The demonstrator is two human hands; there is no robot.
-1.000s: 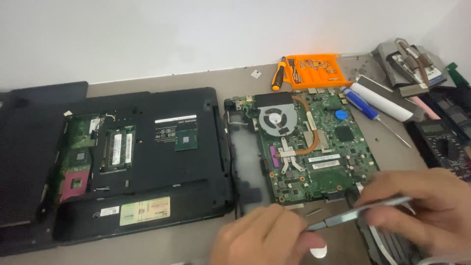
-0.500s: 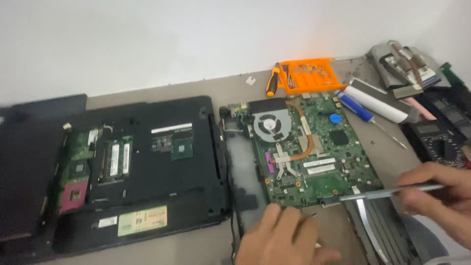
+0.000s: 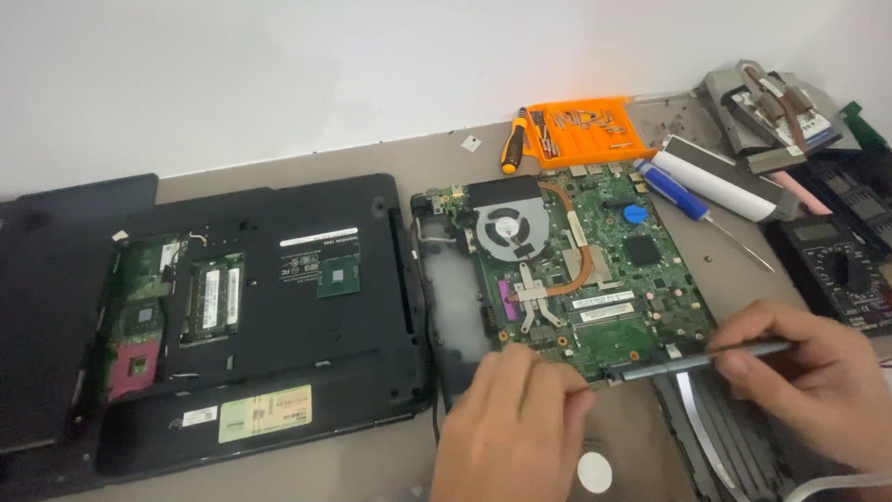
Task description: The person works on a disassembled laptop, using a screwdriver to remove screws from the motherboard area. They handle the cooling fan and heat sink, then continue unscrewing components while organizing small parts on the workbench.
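Green circuit board (image 3: 595,270): lies bare on the surface (image 3: 390,158), beside the opened black laptop base (image 3: 260,316), fan and copper heat pipe upward
Right hand (image 3: 818,381): I see it closed around a slim grey metal tool (image 3: 706,358), tip at the board's near edge
Left hand (image 3: 511,428): fingers curled down, pressing at the board's near edge; I cannot tell whether it grips anything
Risk, slip: I judge the metal tip may skid across small parts and scratch traces
Risk, prying: too much leverage may crack a connector
Risk, shift: if my left hand eases, the board may slide toward the blue screwdriver (image 3: 674,191)
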